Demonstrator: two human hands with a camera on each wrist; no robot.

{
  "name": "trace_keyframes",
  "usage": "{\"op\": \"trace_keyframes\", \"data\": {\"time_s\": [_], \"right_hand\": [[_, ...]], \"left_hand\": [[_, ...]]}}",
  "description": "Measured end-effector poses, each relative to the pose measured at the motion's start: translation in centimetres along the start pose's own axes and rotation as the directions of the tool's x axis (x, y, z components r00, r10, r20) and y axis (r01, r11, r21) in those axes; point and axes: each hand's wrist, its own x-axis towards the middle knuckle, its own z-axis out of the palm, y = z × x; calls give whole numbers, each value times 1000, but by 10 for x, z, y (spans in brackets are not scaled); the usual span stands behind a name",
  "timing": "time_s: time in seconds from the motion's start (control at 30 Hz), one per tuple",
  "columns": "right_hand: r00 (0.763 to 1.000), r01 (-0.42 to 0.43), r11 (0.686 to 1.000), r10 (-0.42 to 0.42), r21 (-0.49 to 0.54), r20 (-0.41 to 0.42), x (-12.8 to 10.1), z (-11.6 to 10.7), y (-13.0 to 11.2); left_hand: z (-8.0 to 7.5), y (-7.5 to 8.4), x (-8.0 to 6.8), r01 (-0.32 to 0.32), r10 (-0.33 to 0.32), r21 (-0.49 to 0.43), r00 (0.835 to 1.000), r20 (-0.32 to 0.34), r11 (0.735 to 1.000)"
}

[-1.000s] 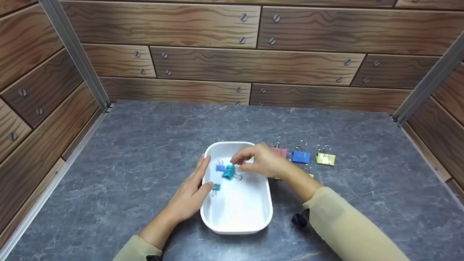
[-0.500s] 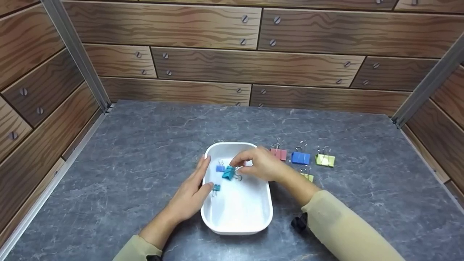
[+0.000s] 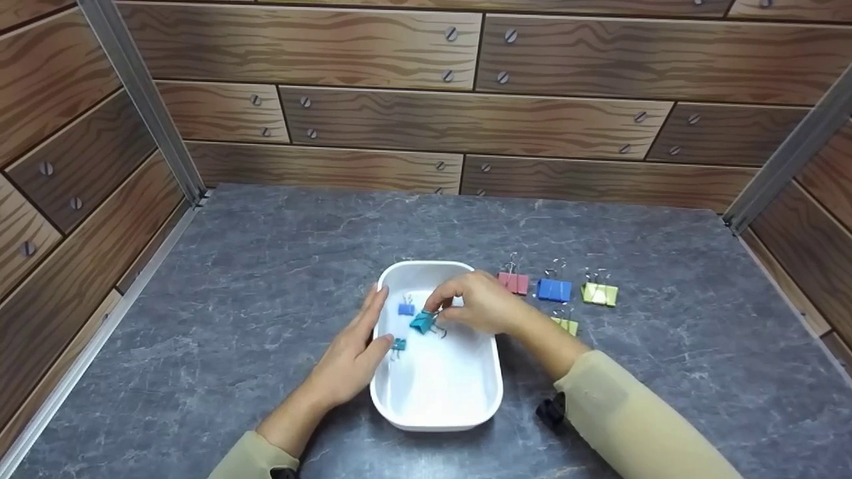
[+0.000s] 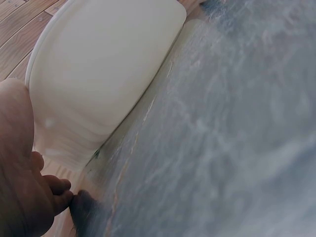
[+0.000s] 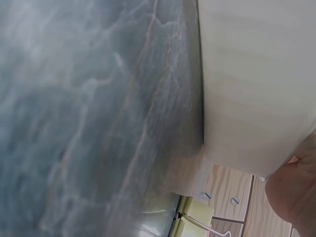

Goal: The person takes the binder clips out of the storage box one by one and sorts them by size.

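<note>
Teal clip held over the tray

My right hand (image 3: 482, 306) pinches the teal binder clip (image 3: 422, 322) above the white tray (image 3: 436, 399) mid-desk; my left hand (image 3: 353, 356), fingers straight, rests against the tray's left rim.

Tray (image 3: 432, 406) set at table (image 3: 233, 279) centre. Three binder clips held in tray's far left part: large clip (image 3: 422, 322) between small clip (image 3: 405, 309) behind and small clip (image 3: 397, 344) in front. Four clips (image 3: 554, 290) laid on table right of tray, three in row, fourth before them.
</note>
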Motion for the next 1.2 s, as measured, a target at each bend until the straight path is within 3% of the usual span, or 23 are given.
{"op": "trace_keyframes", "data": {"time_s": [0.67, 1.2], "right_hand": [[997, 52, 996, -56, -77, -44, -2, 3, 0], [998, -13, 998, 16, 55, -67, -4, 6, 1]], "left_hand": [[0, 1, 0, -8, 9, -9, 1000, 1, 1000], [0, 0, -1, -8, 8, -10, 1000, -4, 1000]]}}
